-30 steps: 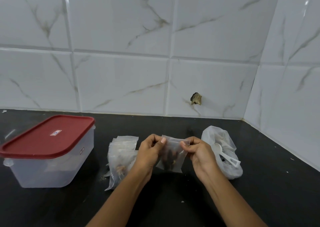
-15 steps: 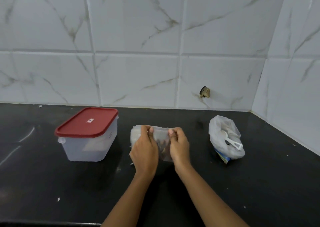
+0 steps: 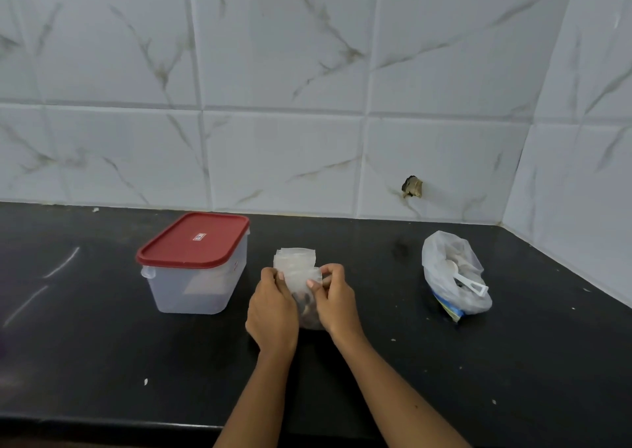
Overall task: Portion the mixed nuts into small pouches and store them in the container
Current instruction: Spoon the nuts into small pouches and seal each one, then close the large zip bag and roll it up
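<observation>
Desk [image 3: 102, 362]: black, tiled behind.
Pouch [image 3: 302, 287]: gripped between the hands.
Left hand [image 3: 273, 311]: closed on pouch's left edge.
Right hand [image 3: 337, 302]: closed on right edge.

The light is soft, even and rather dim, with a cool grey tone. A small glare sits high on the white wall tiles [image 3: 284, 47], and pale streaks shine on the black counter [image 3: 102, 362]. Shadows are faint. Tile lines bend toward the edges. The pouch [image 3: 302, 294] looks slightly blurred.
</observation>
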`<control>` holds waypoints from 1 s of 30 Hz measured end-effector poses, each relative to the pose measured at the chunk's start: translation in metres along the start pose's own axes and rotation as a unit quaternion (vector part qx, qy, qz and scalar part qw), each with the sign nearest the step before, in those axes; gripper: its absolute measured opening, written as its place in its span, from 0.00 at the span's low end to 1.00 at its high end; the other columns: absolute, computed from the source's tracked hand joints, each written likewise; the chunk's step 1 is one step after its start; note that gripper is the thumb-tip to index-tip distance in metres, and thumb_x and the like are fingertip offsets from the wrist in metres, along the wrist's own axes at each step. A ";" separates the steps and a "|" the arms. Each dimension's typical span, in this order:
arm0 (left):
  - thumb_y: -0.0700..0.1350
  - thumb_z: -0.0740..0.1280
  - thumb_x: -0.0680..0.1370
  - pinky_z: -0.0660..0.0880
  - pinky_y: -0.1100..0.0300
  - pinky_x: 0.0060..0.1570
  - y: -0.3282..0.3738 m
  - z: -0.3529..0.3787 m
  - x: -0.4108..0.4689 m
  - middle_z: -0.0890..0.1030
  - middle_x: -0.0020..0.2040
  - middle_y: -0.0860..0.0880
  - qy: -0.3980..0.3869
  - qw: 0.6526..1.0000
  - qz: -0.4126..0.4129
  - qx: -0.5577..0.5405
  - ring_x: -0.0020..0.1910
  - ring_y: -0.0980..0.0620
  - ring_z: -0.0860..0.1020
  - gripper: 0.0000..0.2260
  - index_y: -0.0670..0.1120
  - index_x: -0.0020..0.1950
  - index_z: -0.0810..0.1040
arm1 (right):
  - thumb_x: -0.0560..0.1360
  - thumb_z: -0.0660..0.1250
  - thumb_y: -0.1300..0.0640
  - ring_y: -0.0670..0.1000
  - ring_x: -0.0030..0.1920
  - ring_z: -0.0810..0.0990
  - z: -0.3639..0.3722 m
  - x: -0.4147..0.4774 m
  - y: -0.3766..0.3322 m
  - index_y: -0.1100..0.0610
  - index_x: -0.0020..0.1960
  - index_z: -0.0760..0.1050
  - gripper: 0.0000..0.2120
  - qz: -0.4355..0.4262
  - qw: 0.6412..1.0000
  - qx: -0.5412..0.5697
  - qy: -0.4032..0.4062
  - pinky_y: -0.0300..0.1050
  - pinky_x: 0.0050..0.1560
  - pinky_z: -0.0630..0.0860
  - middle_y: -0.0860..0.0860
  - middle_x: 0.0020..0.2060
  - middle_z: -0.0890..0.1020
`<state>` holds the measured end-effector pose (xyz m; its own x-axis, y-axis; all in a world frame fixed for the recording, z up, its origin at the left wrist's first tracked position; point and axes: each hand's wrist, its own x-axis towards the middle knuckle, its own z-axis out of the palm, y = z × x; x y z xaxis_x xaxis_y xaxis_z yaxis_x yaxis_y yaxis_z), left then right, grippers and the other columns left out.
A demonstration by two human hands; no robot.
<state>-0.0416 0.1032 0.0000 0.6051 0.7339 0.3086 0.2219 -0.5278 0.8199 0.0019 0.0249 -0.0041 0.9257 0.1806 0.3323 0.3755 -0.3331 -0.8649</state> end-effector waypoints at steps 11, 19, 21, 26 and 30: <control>0.47 0.58 0.80 0.69 0.51 0.56 0.000 0.002 0.002 0.75 0.59 0.44 0.044 0.998 0.030 0.023 0.59 0.46 0.72 0.13 0.44 0.62 0.71 | 0.78 0.61 0.56 0.47 0.42 0.74 -0.004 0.000 0.004 0.58 0.54 0.71 0.08 0.028 0.998 0.013 0.046 0.28 0.35 0.66 0.52 0.43 0.76; 0.42 0.61 0.78 0.63 0.51 0.67 0.022 0.007 -0.007 0.72 0.68 0.47 0.070 0.980 0.174 0.059 0.69 0.48 0.67 0.18 0.46 0.68 0.70 | 0.79 0.59 0.58 0.43 0.46 0.74 -0.033 0.000 0.002 0.58 0.56 0.72 0.08 -0.017 0.999 -0.018 0.046 0.24 0.38 0.66 0.47 0.47 0.75; 0.43 0.60 0.79 0.59 0.53 0.70 0.034 0.014 -0.014 0.69 0.71 0.49 0.041 0.974 0.211 0.068 0.71 0.51 0.65 0.19 0.47 0.71 0.67 | 0.79 0.59 0.59 0.43 0.47 0.74 -0.047 0.001 0.002 0.58 0.56 0.73 0.08 -0.033 0.997 -0.035 0.055 0.25 0.41 0.67 0.48 0.49 0.76; 0.44 0.57 0.80 0.55 0.55 0.71 0.061 0.041 -0.030 0.66 0.73 0.50 -0.023 0.970 0.233 0.061 0.73 0.52 0.62 0.20 0.48 0.73 0.63 | 0.79 0.59 0.60 0.43 0.48 0.74 -0.087 0.006 0.007 0.59 0.56 0.74 0.09 -0.053 0.992 -0.086 0.082 0.33 0.49 0.68 0.51 0.52 0.78; 0.46 0.55 0.81 0.54 0.55 0.71 0.079 0.063 -0.042 0.65 0.73 0.51 -0.067 0.962 0.253 0.078 0.73 0.53 0.61 0.20 0.50 0.73 0.62 | 0.79 0.58 0.62 0.43 0.48 0.73 -0.120 0.009 0.015 0.60 0.56 0.74 0.09 -0.054 0.988 -0.102 0.106 0.32 0.48 0.67 0.51 0.51 0.79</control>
<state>-0.0014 0.0038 0.0214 0.7565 0.3106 0.5755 -0.0214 -0.8678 0.4965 0.0207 -0.0892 0.0313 0.8600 0.0352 0.5090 0.4545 -0.5063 -0.7329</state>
